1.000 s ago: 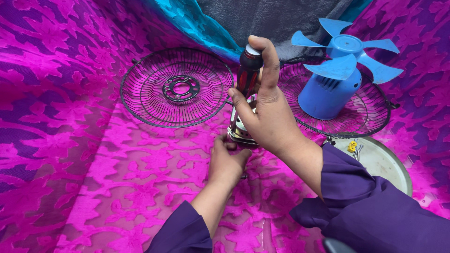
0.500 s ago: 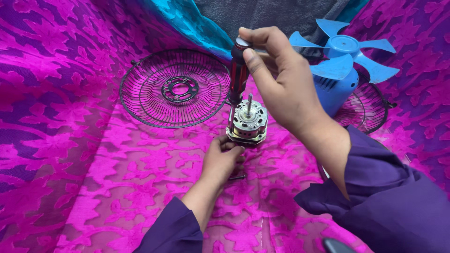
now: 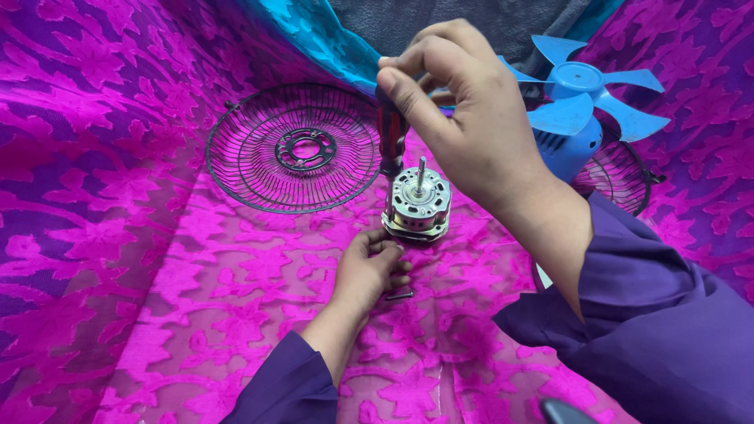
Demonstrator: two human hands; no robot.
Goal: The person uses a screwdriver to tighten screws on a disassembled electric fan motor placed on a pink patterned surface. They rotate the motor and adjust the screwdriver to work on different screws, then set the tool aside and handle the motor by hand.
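At frame centre, the right hand [image 3: 471, 133] grips an upright screwdriver [image 3: 391, 137] directly above the motor [image 3: 418, 206], whose base the left hand [image 3: 367, 271] pinches from below.

Both arms in long sleeves of plain purple cloth — same deep violet shade on each, no print, stripe or button visible. Left sleeve [image 3: 287, 385] ends in a loose open cuff at the wrist, soft folds running back along the forearm; right sleeve [image 3: 660, 314] is fuller, bunched in broad creases, its cuff edge cut straight across the wrist with a darker shadowed hem. Left hand [image 3: 369, 267] and right hand [image 3: 463, 118] both bare — no gloves, no rings, watch or bands showing, fingernails short and unpainted where visible.
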